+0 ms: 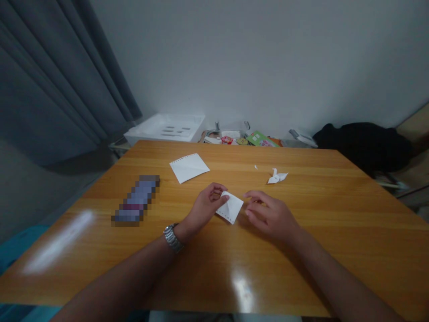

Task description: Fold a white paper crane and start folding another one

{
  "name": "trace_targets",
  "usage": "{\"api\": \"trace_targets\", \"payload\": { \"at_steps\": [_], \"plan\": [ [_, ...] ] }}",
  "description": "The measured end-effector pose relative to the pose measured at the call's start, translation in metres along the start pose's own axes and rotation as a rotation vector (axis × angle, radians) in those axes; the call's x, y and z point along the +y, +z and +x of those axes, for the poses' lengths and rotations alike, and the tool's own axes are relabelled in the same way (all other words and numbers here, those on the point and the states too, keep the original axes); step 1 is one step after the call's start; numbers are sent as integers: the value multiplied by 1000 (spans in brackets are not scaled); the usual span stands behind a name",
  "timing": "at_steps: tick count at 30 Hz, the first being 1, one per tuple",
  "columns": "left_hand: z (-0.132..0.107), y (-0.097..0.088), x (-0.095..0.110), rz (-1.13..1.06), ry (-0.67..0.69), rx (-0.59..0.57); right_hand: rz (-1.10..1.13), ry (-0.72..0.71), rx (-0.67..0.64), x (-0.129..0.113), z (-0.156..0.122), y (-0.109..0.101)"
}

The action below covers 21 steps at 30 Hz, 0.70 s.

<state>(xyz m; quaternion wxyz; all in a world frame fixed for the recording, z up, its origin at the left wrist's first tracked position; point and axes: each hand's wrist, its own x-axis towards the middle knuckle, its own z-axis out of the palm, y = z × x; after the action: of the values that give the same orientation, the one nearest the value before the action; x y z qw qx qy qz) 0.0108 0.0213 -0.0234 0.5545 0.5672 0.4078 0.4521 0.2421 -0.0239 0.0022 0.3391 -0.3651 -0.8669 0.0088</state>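
A small folded sheet of white paper (233, 208), with punched holes along its lower edge, is held between the thumb and fingers of my left hand (205, 203). Just right of that paper, my right hand (270, 214) has its fingers apart and slightly curled, with nothing visible in them. Beyond my right hand stands a white folded paper crane (276, 176). A larger white sheet (189, 167) with a perforated edge lies flat beyond my left hand.
A blurred-out phone-like object (136, 199) lies on the wooden table (335, 268) at left. A tiny paper scrap (256, 167) is near the crane. Behind the far edge are a white plastic tray (177, 125), a green booklet (261, 138) and a black heap (365, 147).
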Motion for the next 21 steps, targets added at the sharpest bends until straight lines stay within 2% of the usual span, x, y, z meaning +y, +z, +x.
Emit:
{"api": "trace_targets", "payload": {
  "at_steps": [2,4,9,12,21],
  "plan": [
    [0,1,0,30,18,-11,84,108,63,-2,2,3],
    [-2,3,0,50,37,-30,197,228,72,-3,4,8],
    [-7,8,3,57,35,-91,557,544,-58,-4,2,27],
    [-8,10,4,58,33,-81,655,583,-136,-3,-1,33],
    [-7,8,4,31,12,-88,594,568,-125,-4,2,27]
  ]
}}
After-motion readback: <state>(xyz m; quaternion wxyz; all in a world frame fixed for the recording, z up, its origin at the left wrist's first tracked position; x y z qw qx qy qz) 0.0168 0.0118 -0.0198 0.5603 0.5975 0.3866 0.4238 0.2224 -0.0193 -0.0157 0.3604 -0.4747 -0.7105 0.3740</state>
